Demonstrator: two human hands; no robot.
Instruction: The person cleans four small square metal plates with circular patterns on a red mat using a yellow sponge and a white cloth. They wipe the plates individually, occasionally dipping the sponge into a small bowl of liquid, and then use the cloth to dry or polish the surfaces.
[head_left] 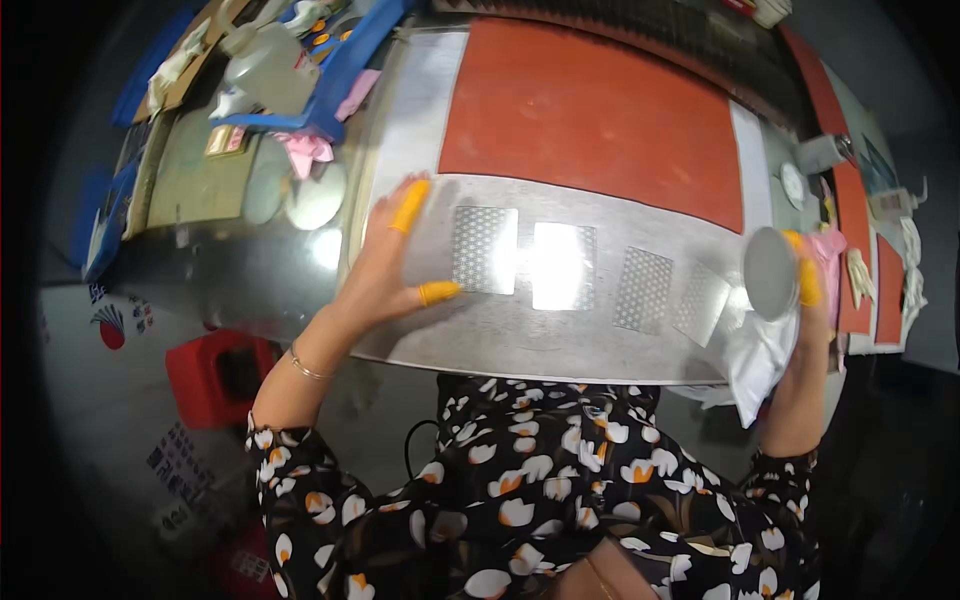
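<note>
My left hand (375, 262) is spread over the left end of a grey metal sheet (470, 340), with yellow finger cots on the thumb and a finger. Nothing is in it. Just right of its thumb lies a thin patterned metal plate (485, 250). A second plate (565, 265) glares with reflected light, and two more, a third plate (643, 290) and a tilted fourth plate (702, 305), lie farther right. At the sheet's right end my right hand (812, 310), also in yellow cots, grips a round grey disc (771, 272). White cloth (762, 360) hangs below the disc.
A red-orange mat (590, 115) covers the bench beyond the sheet. Far left stand a blue bin (350, 80), a translucent jug (268, 70) and a pale round disc (316, 196). A pump bottle (890, 204) is far right. A red stool (215, 375) sits below left.
</note>
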